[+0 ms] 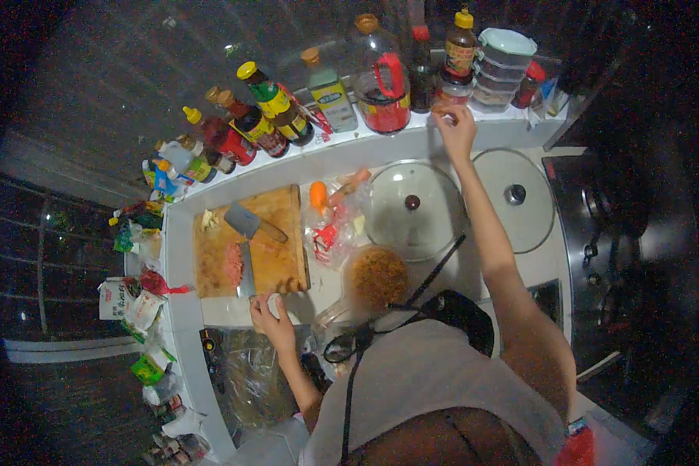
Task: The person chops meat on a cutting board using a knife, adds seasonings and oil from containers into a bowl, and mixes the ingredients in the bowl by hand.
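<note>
My left hand [275,321] is curled around a small white object [276,305] at the near edge of the wooden cutting board [279,256]; its exact kind is unclear. On the board lie minced pinkish meat [233,265], a knife blade [246,271] beside it, a cleaver [253,222] with a wooden handle, and pale chopped pieces [209,219]. My right hand [459,125] reaches to the white ledge, fingers bent, just in front of a jar with red contents [453,93]. Whether its fingers pinch something small cannot be made out.
Along the ledge [349,135] stand sauce bottles [271,105], a large red-handled jug [384,87] and stacked clear containers [501,70]. Two glass lids [416,204] [509,201], a carrot [318,195], plastic bags [338,233] and a blurred round brown-topped item [378,275] occupy the counter. Right is a stove [594,256].
</note>
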`<state>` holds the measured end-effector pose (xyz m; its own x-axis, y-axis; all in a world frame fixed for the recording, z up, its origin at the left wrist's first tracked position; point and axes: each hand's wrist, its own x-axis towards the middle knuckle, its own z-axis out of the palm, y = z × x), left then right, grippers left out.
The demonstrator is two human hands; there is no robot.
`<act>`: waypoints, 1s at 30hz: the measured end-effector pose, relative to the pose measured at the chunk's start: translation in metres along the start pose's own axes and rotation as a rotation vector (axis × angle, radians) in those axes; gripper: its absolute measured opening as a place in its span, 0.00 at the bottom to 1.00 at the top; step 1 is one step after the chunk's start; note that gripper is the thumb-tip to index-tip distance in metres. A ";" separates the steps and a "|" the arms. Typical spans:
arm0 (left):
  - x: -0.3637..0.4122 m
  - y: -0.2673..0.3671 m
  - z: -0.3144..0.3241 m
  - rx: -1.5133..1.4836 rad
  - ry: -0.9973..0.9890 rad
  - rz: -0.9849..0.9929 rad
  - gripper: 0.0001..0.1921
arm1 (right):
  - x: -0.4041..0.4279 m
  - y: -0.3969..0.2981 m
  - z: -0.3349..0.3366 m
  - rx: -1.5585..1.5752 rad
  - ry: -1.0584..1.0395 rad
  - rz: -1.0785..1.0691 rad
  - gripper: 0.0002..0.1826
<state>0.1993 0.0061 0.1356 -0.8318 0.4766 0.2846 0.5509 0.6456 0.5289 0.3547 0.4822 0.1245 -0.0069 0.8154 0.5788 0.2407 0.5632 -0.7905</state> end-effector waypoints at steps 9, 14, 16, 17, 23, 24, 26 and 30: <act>0.002 0.007 -0.003 0.005 0.010 -0.048 0.14 | 0.001 0.037 0.026 -0.414 -0.078 0.047 0.11; -0.005 0.001 -0.001 -0.015 0.026 -0.045 0.13 | -0.005 0.033 0.026 -0.519 -0.204 0.053 0.14; -0.003 0.006 -0.005 0.073 0.023 -0.044 0.13 | -0.004 0.014 0.033 -0.387 0.042 -0.209 0.18; -0.003 0.005 -0.004 0.070 0.032 -0.046 0.13 | -0.002 0.001 0.040 -0.381 0.043 -0.217 0.18; -0.014 -0.005 -0.007 -0.013 0.073 -0.029 0.13 | 0.031 -0.115 0.075 0.228 0.063 0.039 0.21; -0.016 -0.007 -0.006 0.010 0.090 -0.027 0.13 | 0.036 -0.118 0.077 0.176 0.001 0.087 0.21; -0.022 -0.014 -0.005 0.039 0.106 -0.043 0.13 | 0.039 -0.116 0.085 0.107 -0.017 0.090 0.18; -0.024 -0.009 -0.009 -0.016 0.158 -0.026 0.13 | 0.045 -0.103 0.077 0.248 -0.050 0.010 0.17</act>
<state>0.2133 -0.0166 0.1311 -0.8468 0.3591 0.3925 0.5290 0.6465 0.5497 0.2547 0.4716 0.2162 -0.0548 0.8230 0.5654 -0.0045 0.5661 -0.8243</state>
